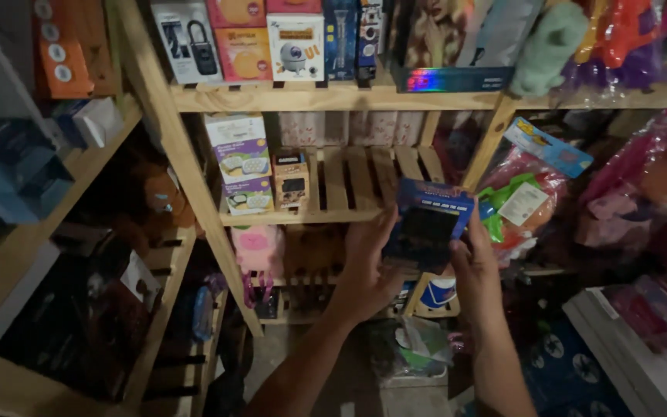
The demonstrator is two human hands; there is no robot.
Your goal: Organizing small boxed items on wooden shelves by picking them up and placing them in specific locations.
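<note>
Blue box [430,224] held before slatted wooden shelf [357,185], face toward camera, long axis roughly upright, top leaning left. Left hand [366,266] clasps its left edge, right hand [472,259] its right edge

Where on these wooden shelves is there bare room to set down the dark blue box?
Both hands, left hand and right hand, hold the dark blue box. The middle slatted shelf is bare from the small dark box to the right post. The top shelf is packed with boxes.

wooden slatted shelf [364,181] | 3 stacked boxes [239,162] | small dark box [290,179]
</note>
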